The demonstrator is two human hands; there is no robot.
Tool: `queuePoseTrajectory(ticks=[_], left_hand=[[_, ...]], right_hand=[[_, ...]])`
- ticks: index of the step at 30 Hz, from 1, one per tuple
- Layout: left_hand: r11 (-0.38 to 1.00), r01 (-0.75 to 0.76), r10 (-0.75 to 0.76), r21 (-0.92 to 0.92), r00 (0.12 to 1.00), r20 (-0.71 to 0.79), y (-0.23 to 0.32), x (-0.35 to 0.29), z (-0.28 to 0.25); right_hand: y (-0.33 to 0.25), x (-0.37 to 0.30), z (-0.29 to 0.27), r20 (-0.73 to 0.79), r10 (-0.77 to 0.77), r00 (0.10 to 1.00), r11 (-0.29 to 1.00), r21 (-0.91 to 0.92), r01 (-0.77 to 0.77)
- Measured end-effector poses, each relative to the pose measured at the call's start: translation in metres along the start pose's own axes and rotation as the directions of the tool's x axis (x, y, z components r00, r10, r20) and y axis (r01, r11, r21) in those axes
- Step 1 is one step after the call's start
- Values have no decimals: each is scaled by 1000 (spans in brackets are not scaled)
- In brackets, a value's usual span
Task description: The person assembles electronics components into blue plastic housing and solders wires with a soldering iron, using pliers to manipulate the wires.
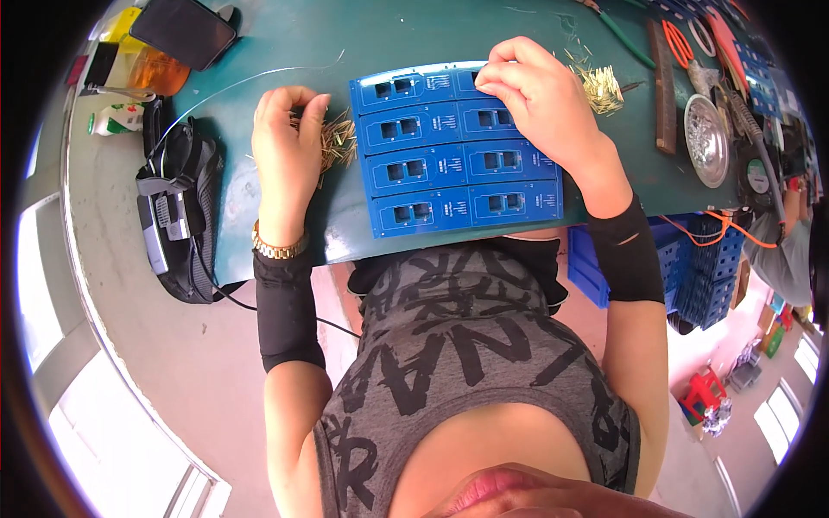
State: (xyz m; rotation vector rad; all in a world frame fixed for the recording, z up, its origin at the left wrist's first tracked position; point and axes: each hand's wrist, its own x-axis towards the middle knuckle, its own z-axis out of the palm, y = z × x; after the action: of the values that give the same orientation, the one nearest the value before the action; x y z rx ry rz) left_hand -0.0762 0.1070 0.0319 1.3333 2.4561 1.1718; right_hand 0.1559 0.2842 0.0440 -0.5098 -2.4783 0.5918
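A blue circuit board panel point(459, 164) lies flat on the green table in front of me, divided into several like sections with square cut-outs. Over its far right section is my right hand point(540, 99), thumb and fingertips pinched together; whatever they hold is too small to make out. My left hand point(287, 142) is beside the panel's left edge, fingers curled in toward the thumb, and its contents cannot be made out. Touching or close beside it lies a pile of thin brass-coloured pins point(338, 142). A second pile of such pins point(603, 89) sits beyond my right hand.
At the left edge are a black bag point(186, 216) and a dark phone-like slab point(183, 31). To the right are a long flat bar point(663, 91), a round metal dish point(706, 140), a soldering iron point(744, 114) and orange-handled scissors point(679, 43). Blue crates point(589, 268) stand below the table.
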Motion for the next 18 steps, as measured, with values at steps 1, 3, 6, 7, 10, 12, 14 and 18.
queuePoseTrajectory(ticks=[1,3,6,7,10,12,14,18], left_hand=[[1000,-27,27,14,1000,10,2,1,-1],[998,-55,54,30,998,19,3,1,-3],[991,-117,112,69,991,75,5,2,-3],[979,-154,141,134,985,101,7,2,-4],[957,-221,196,188,970,141,12,-1,-4],[917,-258,210,304,961,182,11,-2,-5],[881,-293,238,371,953,187,14,-6,-2],[868,-290,246,404,957,156,10,-9,2]], right_hand=[[0,0,1,0,-3,1000,1000,6,3],[1,0,1,-29,-86,996,996,-19,85],[6,-3,-1,-39,-172,984,982,-85,168],[6,-4,-3,-42,-171,984,982,-93,166],[-1,-8,-11,25,-293,956,913,-288,288],[-7,-11,-13,61,-276,959,905,-318,281],[-3,-14,-15,75,-241,968,931,-263,252],[19,-11,-22,-173,-95,980,978,-200,59]])
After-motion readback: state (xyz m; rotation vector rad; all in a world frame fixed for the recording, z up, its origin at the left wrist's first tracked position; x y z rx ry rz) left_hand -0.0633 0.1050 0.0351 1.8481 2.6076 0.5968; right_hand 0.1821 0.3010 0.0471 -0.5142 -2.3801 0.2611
